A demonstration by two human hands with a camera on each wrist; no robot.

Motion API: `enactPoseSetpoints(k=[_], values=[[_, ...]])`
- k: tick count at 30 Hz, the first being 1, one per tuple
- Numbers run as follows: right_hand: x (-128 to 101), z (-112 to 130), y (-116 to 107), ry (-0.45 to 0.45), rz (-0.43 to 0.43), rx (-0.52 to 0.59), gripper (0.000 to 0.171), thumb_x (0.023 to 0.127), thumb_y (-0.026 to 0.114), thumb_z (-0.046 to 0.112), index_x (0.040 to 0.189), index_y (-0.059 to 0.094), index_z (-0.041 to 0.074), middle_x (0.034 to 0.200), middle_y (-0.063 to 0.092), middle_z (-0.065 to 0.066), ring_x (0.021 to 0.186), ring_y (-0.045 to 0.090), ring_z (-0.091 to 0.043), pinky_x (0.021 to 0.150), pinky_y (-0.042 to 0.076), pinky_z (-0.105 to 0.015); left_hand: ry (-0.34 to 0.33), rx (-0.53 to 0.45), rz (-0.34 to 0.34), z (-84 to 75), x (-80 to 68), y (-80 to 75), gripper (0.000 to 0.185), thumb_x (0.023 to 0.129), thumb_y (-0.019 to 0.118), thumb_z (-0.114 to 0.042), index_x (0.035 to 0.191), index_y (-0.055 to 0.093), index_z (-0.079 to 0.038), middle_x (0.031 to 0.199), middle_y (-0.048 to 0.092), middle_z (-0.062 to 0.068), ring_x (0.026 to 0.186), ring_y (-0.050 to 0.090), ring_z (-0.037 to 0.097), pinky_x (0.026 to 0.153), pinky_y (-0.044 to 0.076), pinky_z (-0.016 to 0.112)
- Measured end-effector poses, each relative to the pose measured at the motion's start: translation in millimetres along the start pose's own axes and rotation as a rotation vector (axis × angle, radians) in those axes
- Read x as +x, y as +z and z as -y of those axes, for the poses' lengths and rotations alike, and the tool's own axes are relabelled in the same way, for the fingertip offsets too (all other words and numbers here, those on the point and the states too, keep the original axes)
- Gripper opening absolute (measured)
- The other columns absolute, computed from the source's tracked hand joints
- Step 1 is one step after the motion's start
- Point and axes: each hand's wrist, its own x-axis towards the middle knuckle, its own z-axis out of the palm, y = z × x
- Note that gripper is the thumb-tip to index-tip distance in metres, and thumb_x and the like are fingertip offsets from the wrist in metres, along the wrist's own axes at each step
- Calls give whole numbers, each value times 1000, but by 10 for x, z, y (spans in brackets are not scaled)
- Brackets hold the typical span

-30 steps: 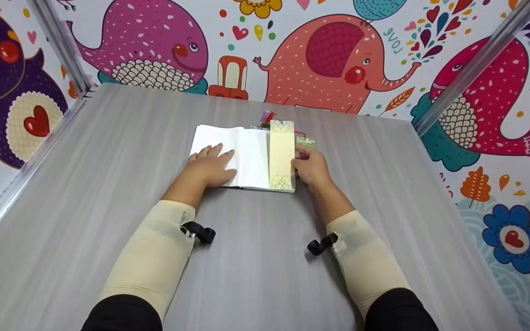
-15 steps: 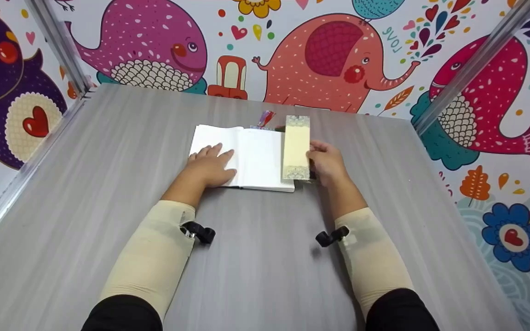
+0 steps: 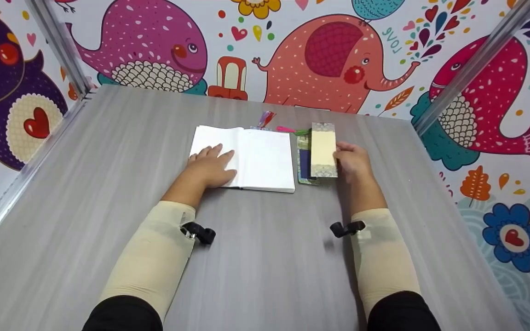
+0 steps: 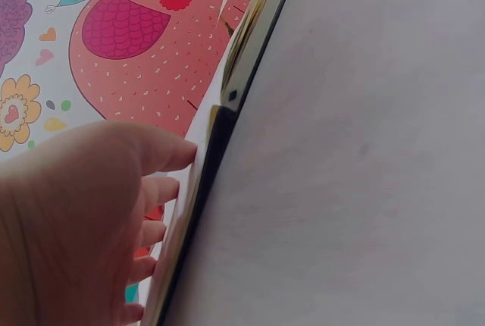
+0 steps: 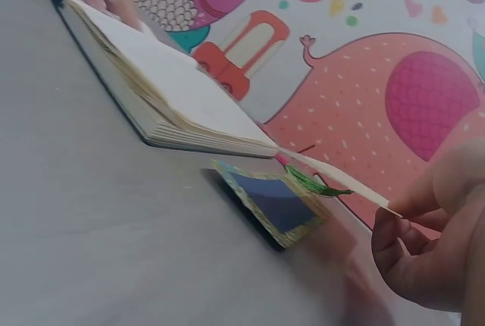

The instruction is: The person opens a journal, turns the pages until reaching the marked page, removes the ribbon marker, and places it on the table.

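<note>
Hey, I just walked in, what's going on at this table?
A person's left hand rests on the left page of an open book. Their right hand pinches a cream strip by its edge, held up off the table to the right of the book. Beside the book is a blue card with a green border, partly hidden behind the strip in the head view.

Pale-yellow, grey-patterned strip (image 3: 323, 149), white notebook pages (image 3: 267, 158), green-bordered blue card (image 5: 273, 201), streaky grey table (image 3: 260, 262).

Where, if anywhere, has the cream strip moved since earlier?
Yes: the cream strip moved right, from over the open book to beyond its right edge.
</note>
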Motion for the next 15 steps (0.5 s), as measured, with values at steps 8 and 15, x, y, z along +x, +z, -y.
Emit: enactPoseSetpoints(k=[8, 15], values=[[19, -6, -175, 17, -69, -26, 46, 100, 59, 4, 146, 64, 4, 139, 64, -12, 112, 62, -17, 90, 52, -23, 19, -19, -22, 16, -33, -3, 74, 105, 47, -52, 172, 26, -28, 183, 9, 11, 169, 5, 42, 133, 5, 68], [55, -43, -222, -9, -101, -133, 49, 92, 58, 1, 141, 67, 0, 139, 66, -20, 104, 59, -21, 77, 51, -21, 18, -20, -22, 1, -52, -19, 74, 105, 46, -53, 172, 26, -28, 183, 9, 10, 169, 5, 42, 133, 5, 68]])
